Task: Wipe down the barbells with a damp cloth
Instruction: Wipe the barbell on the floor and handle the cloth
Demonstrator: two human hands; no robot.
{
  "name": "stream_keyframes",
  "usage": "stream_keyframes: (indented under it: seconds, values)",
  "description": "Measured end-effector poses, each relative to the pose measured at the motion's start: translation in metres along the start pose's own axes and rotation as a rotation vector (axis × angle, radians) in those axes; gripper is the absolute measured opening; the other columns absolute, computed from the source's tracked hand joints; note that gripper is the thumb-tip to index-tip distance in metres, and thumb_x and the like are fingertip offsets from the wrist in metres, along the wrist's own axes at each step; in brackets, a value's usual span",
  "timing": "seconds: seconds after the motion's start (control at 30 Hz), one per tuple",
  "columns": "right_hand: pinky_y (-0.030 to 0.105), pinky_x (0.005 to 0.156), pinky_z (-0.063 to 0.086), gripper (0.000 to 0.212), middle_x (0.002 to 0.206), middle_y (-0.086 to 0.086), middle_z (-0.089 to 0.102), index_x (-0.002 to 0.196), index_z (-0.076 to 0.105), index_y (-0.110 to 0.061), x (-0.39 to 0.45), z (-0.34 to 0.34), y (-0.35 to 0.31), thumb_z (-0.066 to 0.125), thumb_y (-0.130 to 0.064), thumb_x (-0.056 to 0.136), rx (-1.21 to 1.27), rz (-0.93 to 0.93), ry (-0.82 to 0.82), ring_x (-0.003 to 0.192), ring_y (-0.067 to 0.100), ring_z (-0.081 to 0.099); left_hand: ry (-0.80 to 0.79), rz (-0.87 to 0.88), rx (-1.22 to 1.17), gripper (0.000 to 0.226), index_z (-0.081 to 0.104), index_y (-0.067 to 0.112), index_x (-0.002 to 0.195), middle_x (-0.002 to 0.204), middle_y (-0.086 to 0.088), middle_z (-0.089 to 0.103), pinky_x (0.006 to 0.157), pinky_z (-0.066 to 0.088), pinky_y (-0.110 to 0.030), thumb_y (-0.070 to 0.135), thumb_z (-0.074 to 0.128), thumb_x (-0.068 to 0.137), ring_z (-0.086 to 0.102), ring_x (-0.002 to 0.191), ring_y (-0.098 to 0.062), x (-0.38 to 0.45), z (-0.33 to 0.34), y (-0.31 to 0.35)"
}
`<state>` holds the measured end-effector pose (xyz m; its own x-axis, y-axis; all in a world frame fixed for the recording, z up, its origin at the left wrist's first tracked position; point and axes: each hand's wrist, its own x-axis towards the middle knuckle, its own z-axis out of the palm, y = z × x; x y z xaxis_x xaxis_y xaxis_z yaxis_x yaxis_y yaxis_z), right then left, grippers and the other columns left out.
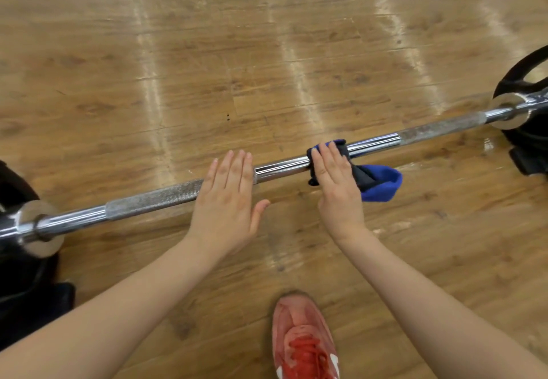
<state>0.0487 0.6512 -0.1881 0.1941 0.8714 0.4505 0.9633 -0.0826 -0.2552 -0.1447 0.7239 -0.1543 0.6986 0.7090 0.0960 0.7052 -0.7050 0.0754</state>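
A chrome barbell [281, 166] lies across the wooden floor from lower left to upper right, with knurled grey sections on both sides of its smooth middle. My left hand [229, 197] lies flat on the bar with straight fingers, left of the middle. My right hand [336, 185] presses a blue and dark cloth [378, 181] onto the bar with straight fingers. The cloth is draped over the shaft, and its blue end hangs to the right of my hand.
Black weight plates sit on both ends of the bar, at the left edge [17, 274] and the right edge [527, 82]. A chrome collar [40, 227] shows at the left. My red shoe [304, 340] stands on the floor below the hands.
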Motion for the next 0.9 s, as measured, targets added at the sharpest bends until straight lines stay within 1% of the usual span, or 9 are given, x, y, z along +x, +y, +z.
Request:
stream_keyframes:
  seconds: [0.17,0.27,0.4,0.5,0.57,0.67,0.77,0.83,0.9]
  values:
    - [0.036,0.114,0.015,0.045,0.132,0.023,0.053,0.132,0.044,0.001,0.004,0.016,-0.052,0.041,-0.007,0.087,0.102,-0.16,-0.06,0.128,0.029,0.037,0.001,0.0,0.003,0.072,0.044,-0.012,0.133,0.135,-0.029,0.05,0.11,0.022,-0.047,0.043,0.037,0.088,0.048,0.127,-0.042,0.0,0.0,0.001]
    - [0.035,0.114,0.018,0.043,0.135,0.019,0.053,0.133,0.045,-0.001,0.004,0.014,-0.043,0.044,-0.007,0.09,0.095,-0.248,-0.088,0.13,0.028,0.037,-0.011,0.009,0.004,0.072,0.042,-0.012,0.134,0.136,-0.028,0.049,0.11,0.022,-0.047,0.042,0.037,0.088,0.047,0.128,-0.042,0.001,-0.002,0.002]
    - [0.043,0.106,0.03,0.052,0.134,0.022,0.052,0.133,0.045,-0.001,0.002,-0.006,0.018,0.038,0.006,0.083,-0.015,-0.009,-0.04,0.128,0.03,0.039,-0.024,0.005,0.006,0.072,0.041,-0.012,0.135,0.134,-0.029,0.05,0.11,0.023,-0.047,0.042,0.037,0.088,0.048,0.127,-0.042,0.0,-0.002,0.001]
    - [0.043,0.103,0.027,0.06,0.131,0.027,0.052,0.129,0.051,0.006,0.003,-0.027,0.068,0.029,0.008,0.074,-0.113,0.261,-0.006,0.127,0.037,0.042,-0.025,0.006,0.0,0.072,0.04,-0.012,0.135,0.135,-0.029,0.049,0.11,0.022,-0.047,0.042,0.036,0.088,0.047,0.127,-0.042,0.0,0.0,0.001]
    - [0.041,0.104,0.023,0.062,0.13,0.029,0.052,0.127,0.052,0.009,0.007,-0.036,0.083,0.026,0.007,0.071,-0.155,0.312,-0.01,0.123,0.044,0.047,-0.025,0.006,-0.001,0.072,0.04,-0.012,0.136,0.135,-0.029,0.049,0.11,0.021,-0.048,0.042,0.037,0.087,0.046,0.128,-0.042,-0.001,0.001,0.001]
    - [0.043,0.104,0.028,0.06,0.127,0.03,0.053,0.125,0.052,0.011,0.009,-0.024,0.061,0.029,0.01,0.07,-0.151,0.159,0.026,0.123,0.04,0.044,-0.031,0.002,-0.003,0.073,0.038,-0.012,0.136,0.136,-0.029,0.048,0.111,0.021,-0.048,0.042,0.036,0.087,0.045,0.129,-0.042,0.0,0.002,0.001]
    - [0.041,0.108,0.024,0.049,0.129,0.027,0.054,0.128,0.048,0.006,0.004,-0.004,0.026,0.035,0.01,0.081,-0.038,-0.029,-0.005,0.125,0.034,0.039,-0.03,0.003,-0.018,0.069,0.04,-0.011,0.135,0.132,-0.028,0.051,0.109,0.023,-0.048,0.04,0.038,0.088,0.048,0.125,-0.041,0.0,0.003,-0.001]
    - [0.042,0.108,0.027,0.044,0.13,0.024,0.054,0.13,0.048,0.004,0.003,-0.002,0.025,0.039,0.007,0.086,0.001,-0.052,-0.016,0.126,0.033,0.041,-0.002,0.011,-0.023,0.062,0.046,-0.011,0.131,0.119,-0.025,0.059,0.104,0.028,-0.044,0.034,0.04,0.087,0.054,0.112,-0.038,0.001,0.004,-0.002]
    - [0.041,0.108,0.028,0.041,0.13,0.024,0.054,0.128,0.052,0.006,0.003,-0.007,0.031,0.038,0.004,0.089,0.001,-0.005,0.004,0.126,0.032,0.041,0.026,0.03,-0.035,0.049,0.057,-0.008,0.118,0.098,-0.021,0.064,0.09,0.038,-0.041,0.027,0.044,0.085,0.061,0.089,-0.035,0.006,0.001,-0.005]
